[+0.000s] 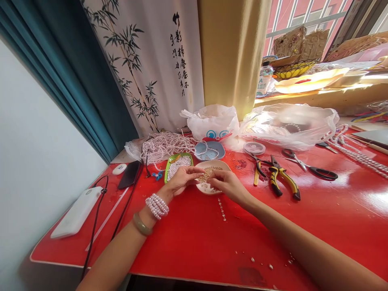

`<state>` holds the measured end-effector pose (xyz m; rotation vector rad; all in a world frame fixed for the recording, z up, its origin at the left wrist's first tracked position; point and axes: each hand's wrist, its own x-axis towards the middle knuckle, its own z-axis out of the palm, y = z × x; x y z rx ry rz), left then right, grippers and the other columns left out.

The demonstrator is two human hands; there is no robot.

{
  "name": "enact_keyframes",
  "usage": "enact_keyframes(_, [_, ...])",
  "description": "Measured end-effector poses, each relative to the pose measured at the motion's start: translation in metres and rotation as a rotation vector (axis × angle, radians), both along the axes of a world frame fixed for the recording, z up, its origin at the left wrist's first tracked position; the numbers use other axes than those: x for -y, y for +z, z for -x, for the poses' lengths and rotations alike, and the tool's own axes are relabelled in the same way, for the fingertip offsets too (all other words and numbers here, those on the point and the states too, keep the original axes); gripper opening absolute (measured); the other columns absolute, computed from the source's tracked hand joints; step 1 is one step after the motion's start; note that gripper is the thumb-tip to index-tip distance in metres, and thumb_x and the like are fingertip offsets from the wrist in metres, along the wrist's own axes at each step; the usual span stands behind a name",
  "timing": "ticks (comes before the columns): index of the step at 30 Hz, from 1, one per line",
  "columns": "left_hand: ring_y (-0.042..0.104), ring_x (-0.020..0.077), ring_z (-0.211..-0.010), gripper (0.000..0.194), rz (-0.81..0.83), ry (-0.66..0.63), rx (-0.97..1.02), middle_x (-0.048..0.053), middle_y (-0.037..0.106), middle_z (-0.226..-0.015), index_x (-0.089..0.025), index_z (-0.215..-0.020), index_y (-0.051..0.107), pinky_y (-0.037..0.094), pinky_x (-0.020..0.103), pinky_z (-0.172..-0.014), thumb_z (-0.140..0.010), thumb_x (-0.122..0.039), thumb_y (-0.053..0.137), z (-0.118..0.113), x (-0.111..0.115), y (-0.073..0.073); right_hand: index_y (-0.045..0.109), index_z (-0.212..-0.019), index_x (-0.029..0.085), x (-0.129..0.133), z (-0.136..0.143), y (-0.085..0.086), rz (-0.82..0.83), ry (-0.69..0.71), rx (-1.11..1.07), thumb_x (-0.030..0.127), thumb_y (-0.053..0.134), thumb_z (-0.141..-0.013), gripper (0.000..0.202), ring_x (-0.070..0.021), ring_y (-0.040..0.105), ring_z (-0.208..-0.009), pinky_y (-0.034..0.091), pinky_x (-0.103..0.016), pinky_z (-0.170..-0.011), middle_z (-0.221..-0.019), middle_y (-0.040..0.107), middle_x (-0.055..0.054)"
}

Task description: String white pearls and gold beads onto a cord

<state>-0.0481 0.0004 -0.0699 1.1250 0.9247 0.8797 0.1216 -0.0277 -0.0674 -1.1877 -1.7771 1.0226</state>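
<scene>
Fingers (195,176) of the left hand (182,182), in the head view, bend toward the thumb with their tips close together; those of the right hand (226,184) curl likewise, just beside them. Whether either pinches anything is too small to tell. Under them, small shiny gold beads (208,173), too many to count, lie in one cream dish (224,165). Near it sit one green tray (167,167) of pale beads (182,163), one blue dish (223,150) and, on the red counter (188,238), one short beaded strand (222,210).

The beads (209,173) are gold, the dish (208,190) cream, the table (188,242) red.
</scene>
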Motion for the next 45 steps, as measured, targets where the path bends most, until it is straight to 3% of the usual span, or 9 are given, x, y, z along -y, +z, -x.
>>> enact_keyframes(13, [0.051,0.0092,-0.066,0.022,-0.213,0.005,-0.111,0.002,0.059,-0.073,-0.013,-0.075,0.064,0.043,0.022,-0.059,-0.058,-0.026,0.069,-0.006,0.006,0.007,0.051,-0.056,0.016,0.000,0.000,0.000,0.010,0.000,0.016,0.021,0.044,-0.067,0.014,-0.0092,0.043,-0.052,0.031,-0.020,-0.047,-0.053,0.049,0.002])
enact_keyframes(32, [0.052,0.0118,-0.063,0.026,-0.272,-0.002,-0.188,0.005,0.062,-0.069,-0.012,-0.072,0.067,0.043,0.023,-0.057,-0.058,-0.034,0.067,-0.008,0.006,0.000,0.057,-0.062,0.015,-0.001,0.000,0.000,0.029,0.017,-0.064,0.027,0.049,-0.070,0.017,-0.0096,0.047,-0.053,0.035,-0.020,-0.048,-0.057,0.054,0.000])
enact_keyframes(42, [0.049,0.0102,-0.059,0.025,-0.356,0.080,-0.129,0.004,0.064,-0.071,-0.015,-0.079,0.069,0.036,0.021,-0.051,-0.060,-0.032,0.065,-0.008,0.010,0.009,0.064,-0.090,0.015,0.003,-0.002,0.007,0.090,0.063,-0.225,0.031,0.045,-0.075,0.029,-0.0120,0.053,-0.067,0.040,-0.022,-0.057,-0.082,0.062,-0.004])
enact_keyframes(45, [0.047,0.0096,-0.059,0.024,-0.378,0.084,-0.121,0.004,0.063,-0.072,-0.016,-0.080,0.069,0.035,0.022,-0.051,-0.062,-0.031,0.065,-0.009,0.013,0.012,0.063,-0.092,0.015,0.004,-0.002,0.008,0.113,0.061,-0.263,0.033,0.048,-0.075,0.029,-0.0119,0.053,-0.067,0.040,-0.022,-0.057,-0.081,0.062,-0.004])
